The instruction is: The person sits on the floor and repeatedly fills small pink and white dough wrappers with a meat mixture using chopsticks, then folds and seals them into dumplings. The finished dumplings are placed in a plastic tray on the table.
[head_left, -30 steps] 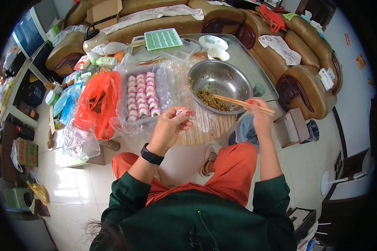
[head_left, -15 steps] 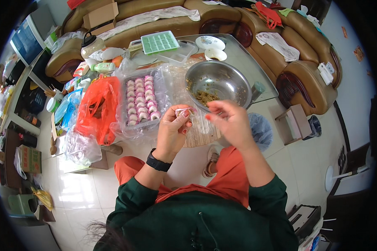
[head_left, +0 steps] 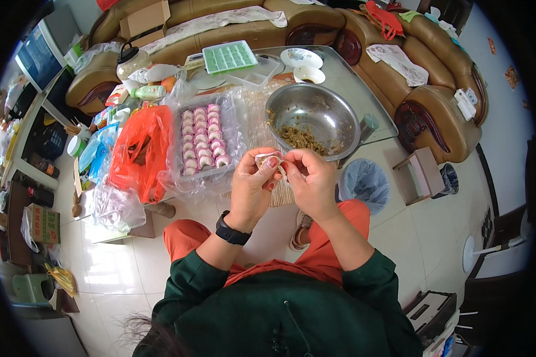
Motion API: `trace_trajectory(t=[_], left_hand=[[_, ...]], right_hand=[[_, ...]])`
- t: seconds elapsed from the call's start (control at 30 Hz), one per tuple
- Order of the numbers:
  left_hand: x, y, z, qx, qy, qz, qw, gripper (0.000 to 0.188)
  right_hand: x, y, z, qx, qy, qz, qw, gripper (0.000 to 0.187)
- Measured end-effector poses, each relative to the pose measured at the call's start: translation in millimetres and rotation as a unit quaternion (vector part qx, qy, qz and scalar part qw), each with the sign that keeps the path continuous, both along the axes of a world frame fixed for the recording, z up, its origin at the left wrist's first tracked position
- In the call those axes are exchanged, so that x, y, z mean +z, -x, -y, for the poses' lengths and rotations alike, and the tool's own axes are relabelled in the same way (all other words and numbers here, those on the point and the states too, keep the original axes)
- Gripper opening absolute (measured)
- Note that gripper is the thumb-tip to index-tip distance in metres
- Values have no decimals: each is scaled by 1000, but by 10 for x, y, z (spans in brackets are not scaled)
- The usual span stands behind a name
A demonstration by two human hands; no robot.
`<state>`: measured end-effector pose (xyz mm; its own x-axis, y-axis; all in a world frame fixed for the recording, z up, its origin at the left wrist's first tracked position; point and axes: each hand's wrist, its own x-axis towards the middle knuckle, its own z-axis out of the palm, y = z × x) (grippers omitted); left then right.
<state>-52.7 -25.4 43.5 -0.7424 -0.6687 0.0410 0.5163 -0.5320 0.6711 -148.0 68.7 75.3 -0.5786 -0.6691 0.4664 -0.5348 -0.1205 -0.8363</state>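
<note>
Both forearms come up from the bottom, elbows bent. Left hand (head_left: pixel 251 184) & right hand (head_left: pixel 309 178) meet in front of the chest, fingertips pinched together, thumbs up top, black watch on the left wrist.

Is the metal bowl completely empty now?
No, the metal bowl has brownish chopped filling lying at its bottom.

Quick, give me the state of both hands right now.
Left hand: closed, pinching the dumpling.
Right hand: closed, pinching the same dumpling from the other side.
</note>
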Motion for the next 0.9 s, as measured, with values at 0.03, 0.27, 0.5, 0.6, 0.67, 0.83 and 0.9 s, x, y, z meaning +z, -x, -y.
trace_trajectory(t=[0.03, 0.27, 0.5, 0.6, 0.67, 0.83, 0.9], left_hand=[[-10, -10, -1, -2, 2, 0, 1000, 17], [-50, -25, 21, -24, 19, 4, 1000, 18], [-11, -40, -18, -28, 43, 30, 998, 23], [74, -51, -59, -12, 69, 41, 997, 26], [37, -68, -45, -11, 89, 45, 995, 26], [-4, -120, 5, -17, 133, 66, 989, 25], [17, -130, -12, -21, 142, 77, 987, 25]], right_hand=[[1, 1, -5, -1, -2, -20, 1000, 11], [-39, 60, -34, 17, 47, 20, 999, 13], [47, 57, -82, 8, 2, -26, 1000, 17], [15, 83, -108, 0, 3, -49, 999, 18], [-12, 101, -115, 6, 22, -25, 999, 18], [7, 159, -116, 51, 22, 29, 998, 14], [38, 167, -125, 55, 7, 13, 998, 12]])
